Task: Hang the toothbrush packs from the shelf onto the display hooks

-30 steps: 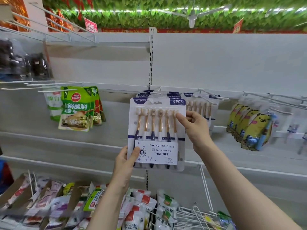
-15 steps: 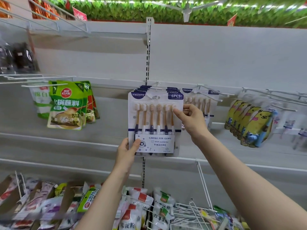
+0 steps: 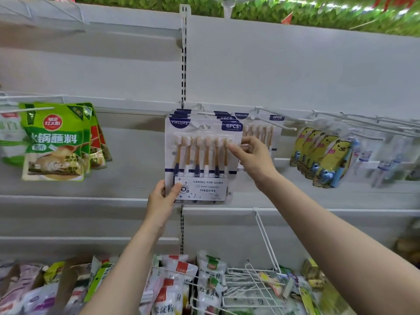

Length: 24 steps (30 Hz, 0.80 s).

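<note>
— White shelving (image 3: 295, 71), frame centre?
— Toothbrush pack (image 3: 202, 160) at its hook (image 3: 205, 126); left hand (image 3: 161, 201) pinches the bottom corner, right hand (image 3: 254, 156) grips the right edge.

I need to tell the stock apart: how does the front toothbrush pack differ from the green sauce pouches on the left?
The front toothbrush pack is a white flat card showing six brushes; the green sauce pouches are soft printed bags. The left hand and right hand hold the pack; nobody touches the pouches. Both hang from hooks, with more of their kind behind.
</note>
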Motion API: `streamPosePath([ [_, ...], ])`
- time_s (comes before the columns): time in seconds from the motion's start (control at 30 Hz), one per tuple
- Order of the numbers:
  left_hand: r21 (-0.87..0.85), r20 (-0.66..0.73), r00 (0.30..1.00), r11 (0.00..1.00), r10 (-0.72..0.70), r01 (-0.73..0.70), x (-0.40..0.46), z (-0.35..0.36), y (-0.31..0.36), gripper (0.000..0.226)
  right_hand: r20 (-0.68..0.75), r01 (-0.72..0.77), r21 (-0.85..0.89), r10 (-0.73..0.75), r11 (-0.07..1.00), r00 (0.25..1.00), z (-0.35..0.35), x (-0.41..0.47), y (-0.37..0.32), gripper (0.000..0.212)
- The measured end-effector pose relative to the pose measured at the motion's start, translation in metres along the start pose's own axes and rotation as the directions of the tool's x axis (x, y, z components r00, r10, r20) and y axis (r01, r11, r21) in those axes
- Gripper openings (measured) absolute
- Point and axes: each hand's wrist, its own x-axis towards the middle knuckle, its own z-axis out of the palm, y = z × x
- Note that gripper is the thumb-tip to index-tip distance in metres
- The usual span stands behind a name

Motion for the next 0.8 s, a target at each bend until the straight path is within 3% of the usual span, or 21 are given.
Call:
streamPosePath([
  [0.1,0.006,0.007,1.000,1.000,-0.006,0.006,0.001,0.000,-0.001,0.015,0.006,-0.021,-0.020,0.021,1.000,1.000,0.000,-0.002,-0.002,0.034],
  [0.23,-0.013,-0.111,0.986,0.992,-0.126,0.125,-0.015,0.009,-0.010,0.044,-0.017,-0.058,-0.140,0.056,0.988,0.998,-0.008,-0.015,0.007,0.037],
  [0.33,0.186,-0.223,0.929,0.923,-0.294,0.337,-0.036,0.023,-0.029,0.066,0.030,-0.075,-0.403,0.095,0.912,0.995,-0.027,-0.035,0.025,0.046],
  [0.4,0.388,-0.133,0.931,0.847,-0.340,0.364,-0.051,0.037,-0.031,0.066,0.094,-0.026,-0.605,0.104,0.795,0.990,-0.044,-0.048,0.040,0.054],
  [0.5,0.671,0.057,0.964,0.725,-0.258,0.154,-0.071,0.067,-0.004,0.075,0.228,0.136,-0.815,0.096,0.563,0.969,-0.081,-0.067,0.051,0.060],
  [0.57,0.811,0.123,0.989,0.583,-0.086,-0.051,-0.081,0.087,0.026,0.077,0.308,0.242,-0.855,0.073,0.459,0.949,-0.110,-0.078,0.048,0.062],
  [0.67,0.906,0.201,0.973,0.354,0.117,-0.230,-0.099,0.114,0.080,0.075,0.345,0.313,-0.867,0.016,0.388,0.938,-0.150,-0.091,0.033,0.063],
  [0.8,0.908,0.300,0.937,0.246,0.179,-0.338,-0.135,0.160,0.131,0.079,0.350,0.338,-0.861,-0.039,0.380,0.936,-0.210,-0.114,0.009,0.061],
])
